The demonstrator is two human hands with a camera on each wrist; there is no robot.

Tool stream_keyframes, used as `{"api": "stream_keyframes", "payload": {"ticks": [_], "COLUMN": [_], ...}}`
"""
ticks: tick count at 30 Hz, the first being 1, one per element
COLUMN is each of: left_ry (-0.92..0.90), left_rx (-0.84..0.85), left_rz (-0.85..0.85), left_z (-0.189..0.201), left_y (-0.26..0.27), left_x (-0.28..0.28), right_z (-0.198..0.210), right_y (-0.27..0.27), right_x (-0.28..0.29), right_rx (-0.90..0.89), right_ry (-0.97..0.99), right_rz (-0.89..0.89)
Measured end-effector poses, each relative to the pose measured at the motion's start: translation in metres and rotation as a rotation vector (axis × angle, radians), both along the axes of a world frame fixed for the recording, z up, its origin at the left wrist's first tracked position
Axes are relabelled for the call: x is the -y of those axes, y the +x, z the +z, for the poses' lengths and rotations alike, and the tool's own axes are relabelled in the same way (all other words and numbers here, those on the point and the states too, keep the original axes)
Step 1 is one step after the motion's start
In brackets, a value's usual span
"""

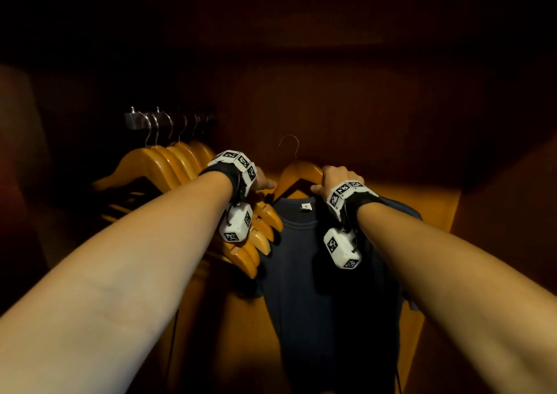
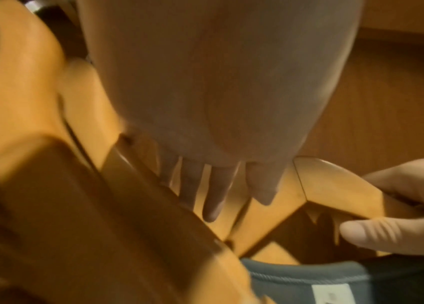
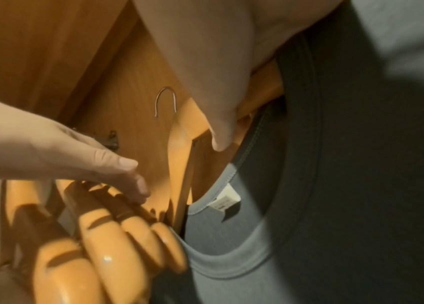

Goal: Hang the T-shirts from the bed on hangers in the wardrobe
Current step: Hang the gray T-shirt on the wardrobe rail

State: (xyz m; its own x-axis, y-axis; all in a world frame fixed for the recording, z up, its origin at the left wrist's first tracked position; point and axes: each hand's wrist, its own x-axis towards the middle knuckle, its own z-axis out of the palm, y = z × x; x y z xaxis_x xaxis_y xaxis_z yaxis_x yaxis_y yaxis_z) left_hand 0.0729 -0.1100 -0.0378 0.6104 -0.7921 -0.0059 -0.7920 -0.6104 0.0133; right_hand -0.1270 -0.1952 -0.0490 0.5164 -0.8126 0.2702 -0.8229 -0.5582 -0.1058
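Note:
A dark blue T-shirt (image 1: 316, 273) with a white neck label hangs on a wooden hanger (image 1: 297, 173) inside the wardrobe. My right hand (image 1: 328, 179) grips that hanger's right arm beside the collar, thumb in front. The hanger's metal hook (image 1: 290, 145) stands free in the air, off the rail (image 1: 141, 120). My left hand (image 1: 266, 184) lies with straight fingers (image 2: 215, 191) against the near ends of the empty wooden hangers (image 1: 259, 237), just left of the shirt. The right wrist view shows the hook (image 3: 166, 100), the collar (image 3: 221, 267) and the left hand (image 3: 88, 160) on the hanger ends.
Several empty wooden hangers (image 1: 168, 164) hang bunched on the rail at the left. The wardrobe's wooden back wall (image 1: 331, 107) and right side wall (image 1: 497, 212) close in around the shirt. The interior is dim.

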Motion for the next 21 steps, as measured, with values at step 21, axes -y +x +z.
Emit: {"api": "stream_keyframes", "payload": {"ticks": [21], "left_ry": [-0.084], "left_rx": [0.328], "left_rz": [0.154], "left_z": [0.051], "left_y": [0.035], "left_x": [-0.081], "right_z": [0.043], "right_y": [0.119], "right_x": [-0.029], "right_rx": [0.13], "right_ry": [0.198], "right_rz": [0.271]}}
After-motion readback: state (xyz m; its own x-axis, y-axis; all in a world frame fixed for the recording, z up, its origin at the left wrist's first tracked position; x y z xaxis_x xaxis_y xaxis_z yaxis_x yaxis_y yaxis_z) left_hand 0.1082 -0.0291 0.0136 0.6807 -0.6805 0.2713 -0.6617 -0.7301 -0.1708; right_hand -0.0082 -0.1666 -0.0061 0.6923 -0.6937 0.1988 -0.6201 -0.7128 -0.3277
